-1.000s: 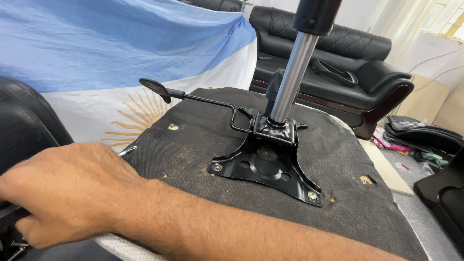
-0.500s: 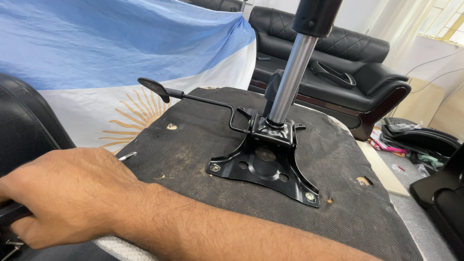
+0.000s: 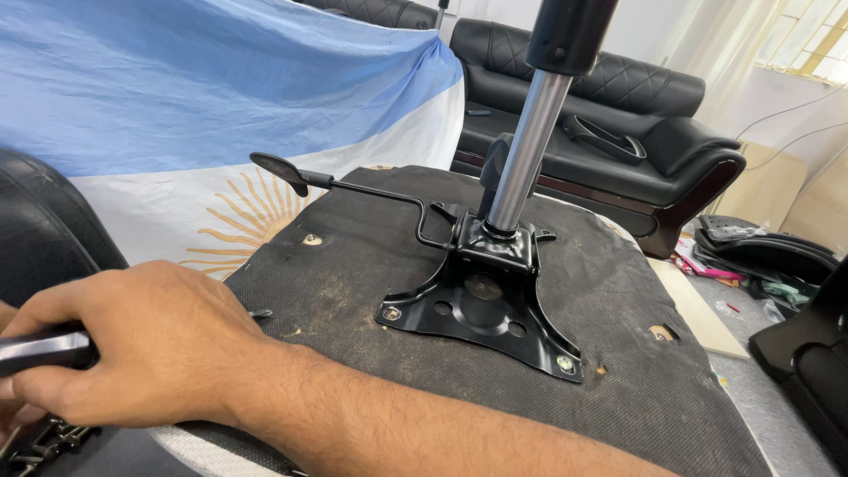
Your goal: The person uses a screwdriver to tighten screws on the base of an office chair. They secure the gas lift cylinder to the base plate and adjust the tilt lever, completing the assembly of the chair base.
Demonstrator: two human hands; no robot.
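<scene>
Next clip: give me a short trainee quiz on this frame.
1. True or false: the metal column rises from the black mounting plate.
2. What does the right hand hold? A) dark tool handle B) the lever C) a cushion
3. Fill in: the sofa behind is coloured ___.
Key: 1 true; 2 A; 3 black.

R hand (image 3: 132,344) gripping black tool handle (image 3: 44,349)

No packages, labels, signs or screens in view
</scene>
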